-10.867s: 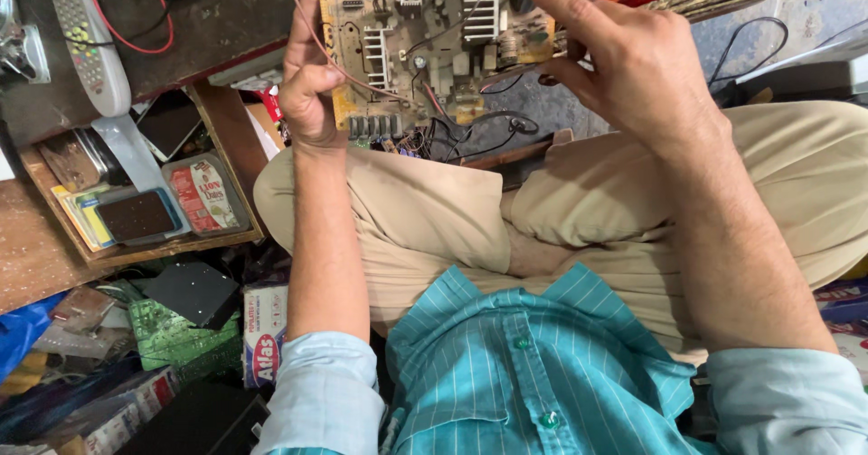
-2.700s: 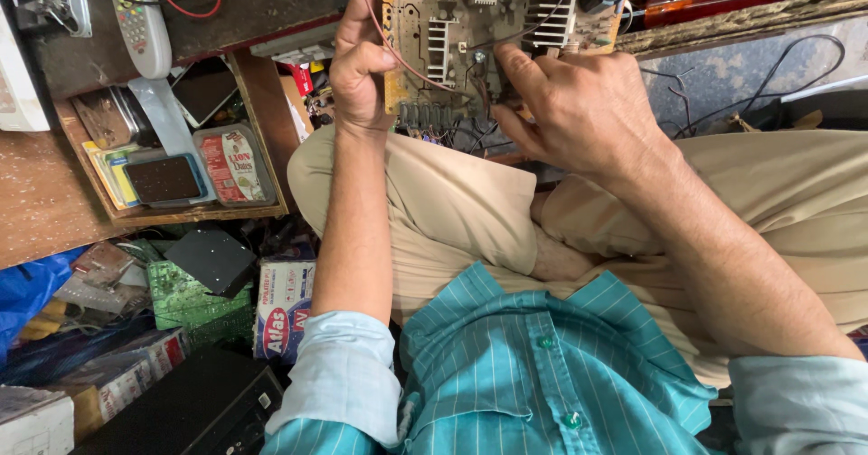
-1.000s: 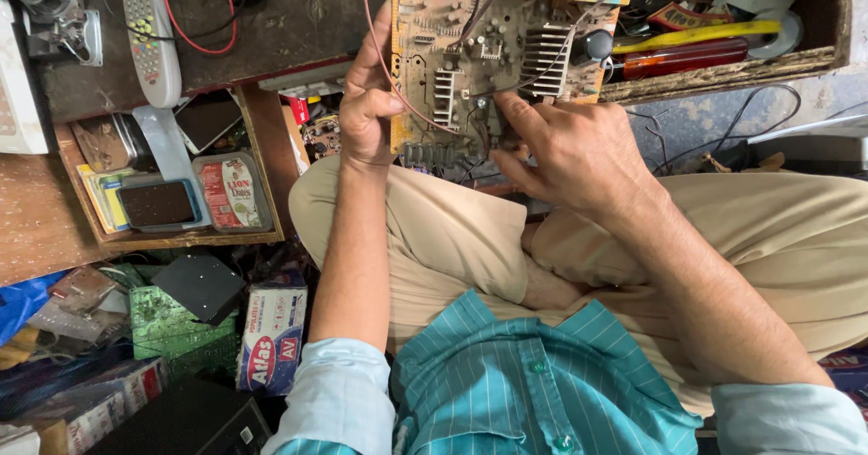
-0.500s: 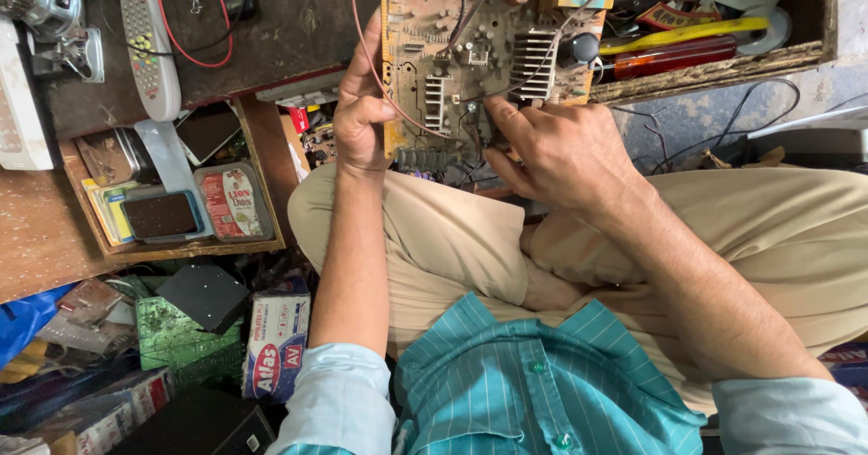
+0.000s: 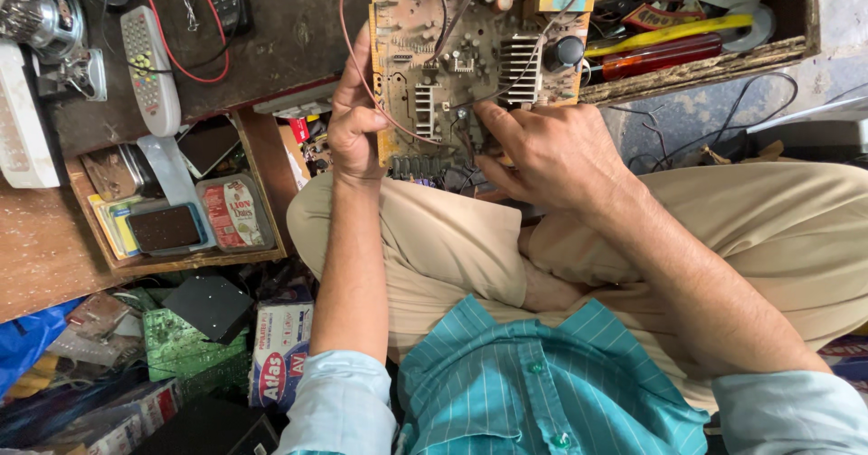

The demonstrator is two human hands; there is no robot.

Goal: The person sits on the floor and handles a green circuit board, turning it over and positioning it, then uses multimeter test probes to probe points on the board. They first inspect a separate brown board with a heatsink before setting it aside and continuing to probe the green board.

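While our left hand (image 5: 354, 129) grips the circuit board's (image 5: 470, 48) left edge, our right hand (image 5: 551, 152), fingers curled on its near components, should press gently.

At top centre of the frame I see my left hand (image 5: 354, 129) gripping the circuit board's (image 5: 470, 48) left edge, my right hand (image 5: 551, 152) fingering its lower edge; a grey remote control (image 5: 149, 71) lies upper left.
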